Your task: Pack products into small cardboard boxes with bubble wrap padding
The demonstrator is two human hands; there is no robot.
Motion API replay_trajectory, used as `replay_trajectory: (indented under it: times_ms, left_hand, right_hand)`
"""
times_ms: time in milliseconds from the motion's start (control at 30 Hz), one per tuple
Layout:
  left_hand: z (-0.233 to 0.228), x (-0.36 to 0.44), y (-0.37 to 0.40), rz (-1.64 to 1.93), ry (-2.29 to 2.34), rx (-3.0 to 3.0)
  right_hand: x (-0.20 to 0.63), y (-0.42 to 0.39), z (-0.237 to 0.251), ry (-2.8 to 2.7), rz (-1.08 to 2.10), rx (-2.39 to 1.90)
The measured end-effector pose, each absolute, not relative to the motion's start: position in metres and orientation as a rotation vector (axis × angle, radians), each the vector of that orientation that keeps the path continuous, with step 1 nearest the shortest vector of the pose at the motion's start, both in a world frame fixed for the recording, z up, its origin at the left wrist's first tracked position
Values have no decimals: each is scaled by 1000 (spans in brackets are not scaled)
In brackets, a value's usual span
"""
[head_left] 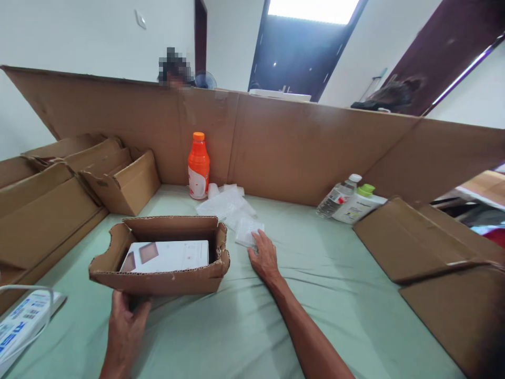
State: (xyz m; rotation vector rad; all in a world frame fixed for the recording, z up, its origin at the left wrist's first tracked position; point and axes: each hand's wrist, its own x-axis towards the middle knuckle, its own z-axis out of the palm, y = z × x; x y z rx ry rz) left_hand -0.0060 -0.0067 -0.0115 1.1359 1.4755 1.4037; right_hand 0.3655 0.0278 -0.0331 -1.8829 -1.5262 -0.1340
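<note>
My left hand (125, 321) grips the cardboard box's (161, 281) near wall; my right hand (263, 258) lies flat, fingers loose, touching the plastic bags (246, 231) just right of it.

White box (165, 256) in open carton (158, 281), plastic bags (231, 208) right of it, bottle (198, 166) behind.

Brown cardboard box (160, 281), white carton (168, 256) inside, orange bottle (198, 166) — pale green tablecloth (315, 295)

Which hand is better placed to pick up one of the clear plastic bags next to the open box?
Right, probably. The right hand already lies flat on the cloth with its fingers touching the nearest clear plastic bag. The left hand grips the near wall of the cardboard box.
</note>
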Motion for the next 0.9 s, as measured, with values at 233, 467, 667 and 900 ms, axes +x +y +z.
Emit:
replay_trajectory:
  times_ms: [233,467,667,900]
  left_hand:
    - [-14,-6,-7,1457,1481,1241]
    - [-10,5,-65,1735,1685,1757]
    - [-24,48,-112,1275,1195,2125]
    - [-9,98,-98,954,1094,1698]
  right_hand:
    - [368,28,-27,-1451,-152,-1813]
    - [360,-10,7,-1452,-132,-1684]
    - [328,-66,30,-1648,1,-1549]
    - [307,-92,21,-1535,341,-1496]
